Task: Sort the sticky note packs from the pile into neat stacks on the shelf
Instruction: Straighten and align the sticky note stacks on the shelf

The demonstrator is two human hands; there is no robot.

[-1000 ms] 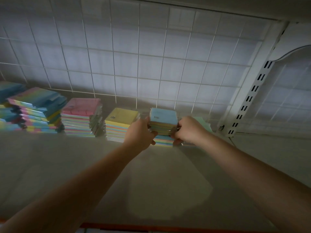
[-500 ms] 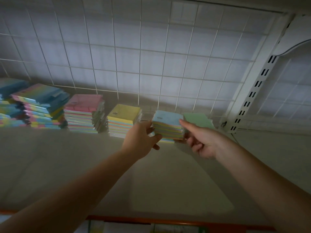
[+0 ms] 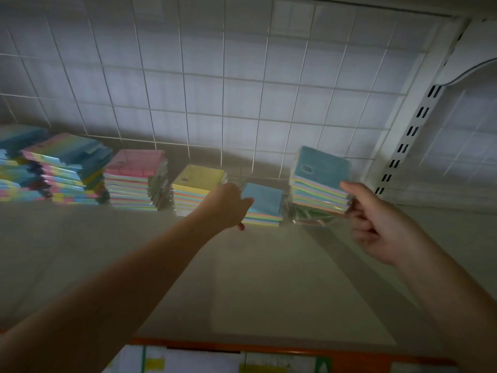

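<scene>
Shelf point(image 3: 269, 278) is bare in front of the yellow stack point(image 3: 197, 188), lots of room for a hand. Pink stack point(image 3: 134, 180) sits close on its left w/ a thin gap. Wire grid point(image 3: 228, 103) blocks the way right behind.

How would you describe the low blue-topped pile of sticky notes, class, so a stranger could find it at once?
Start at the wire grid back panel and look down to the row of stacks on the shelf. Just right of the yellow-topped stack sits the low blue-topped pile, touched by the left hand. It is the shortest in the row.
</scene>
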